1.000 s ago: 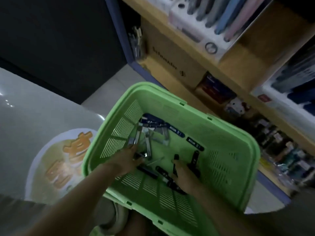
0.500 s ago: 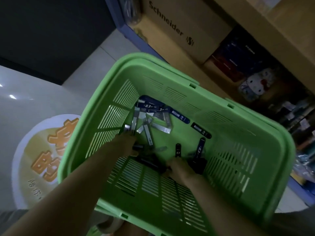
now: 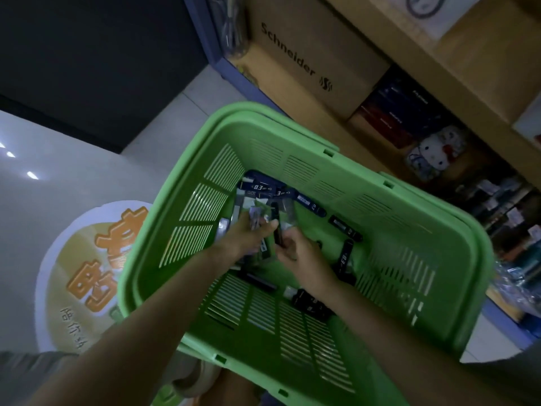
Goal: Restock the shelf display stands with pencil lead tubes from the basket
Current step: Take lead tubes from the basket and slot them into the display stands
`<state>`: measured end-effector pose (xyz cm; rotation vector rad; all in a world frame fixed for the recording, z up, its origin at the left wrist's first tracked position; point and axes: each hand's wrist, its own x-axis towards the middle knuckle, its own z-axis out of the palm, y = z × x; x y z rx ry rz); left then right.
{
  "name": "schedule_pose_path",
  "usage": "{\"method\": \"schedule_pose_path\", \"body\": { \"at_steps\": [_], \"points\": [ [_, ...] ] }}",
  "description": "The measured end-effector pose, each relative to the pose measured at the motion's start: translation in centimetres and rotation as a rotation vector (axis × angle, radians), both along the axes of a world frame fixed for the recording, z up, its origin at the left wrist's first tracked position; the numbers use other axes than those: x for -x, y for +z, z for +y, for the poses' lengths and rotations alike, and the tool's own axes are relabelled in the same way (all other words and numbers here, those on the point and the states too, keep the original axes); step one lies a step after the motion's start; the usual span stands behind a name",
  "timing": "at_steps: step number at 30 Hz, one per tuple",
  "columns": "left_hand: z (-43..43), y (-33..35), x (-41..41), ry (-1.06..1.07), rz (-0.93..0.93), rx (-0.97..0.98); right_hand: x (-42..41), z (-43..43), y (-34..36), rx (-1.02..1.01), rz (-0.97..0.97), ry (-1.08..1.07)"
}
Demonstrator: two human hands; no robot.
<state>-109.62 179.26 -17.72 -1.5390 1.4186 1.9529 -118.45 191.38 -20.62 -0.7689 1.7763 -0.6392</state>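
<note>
Lying loose in the green basket (image 3: 292,122), the pencil lead tubes (image 3: 345,227) look light, stiff and slick, best pinched mid-length; the grip of the left hand (image 3: 246,240) is clamped on several, that of the right hand (image 3: 303,257) on one.

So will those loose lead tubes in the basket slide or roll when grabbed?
Probably stiff and light: the lead tubes look slim and hard, and the left hand holds several together. Likely to slide: they lie scattered on the smooth basket floor.
</note>
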Motion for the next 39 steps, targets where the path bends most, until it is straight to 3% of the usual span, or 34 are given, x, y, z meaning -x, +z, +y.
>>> {"method": "schedule_pose_path", "body": {
  "at_steps": [5,9,13,16,22,27,34,36,39],
  "points": [
    [1.4,1.3,-0.3,0.133,0.069,0.194,-1.3,-0.8,2.7,0.150,0.018,-0.004],
    [1.0,2.8,-1.6,0.184,0.104,0.330,-0.7,-0.8,2.5,0.208,0.083,0.124],
    [0.0,4.3,-3.1,0.216,0.164,0.329,2.1,-1.4,-1.3,0.042,0.306,0.060],
    [-0.4,5.0,-3.9,0.199,0.224,0.269,3.1,-2.0,-4.0,-0.081,0.300,0.086],
    [-1.0,5.0,-4.7,0.126,0.183,0.277,1.7,-4.3,-7.5,-0.179,0.431,-0.063],
    [-1.0,4.8,-4.6,0.137,0.156,0.298,-0.1,-4.9,-8.7,-0.181,0.209,-0.213],
    [0.0,3.9,-4.8,0.237,0.104,0.195,-1.4,-3.0,-7.3,-0.287,0.223,0.065],
    [0.4,3.7,-4.6,0.365,0.106,0.123,-1.3,-2.8,-5.5,-0.253,0.089,0.073],
    [0.9,3.4,-4.6,0.445,0.083,0.067,-1.3,-3.1,-1.4,-0.094,-0.303,-0.115]
  ]
}}
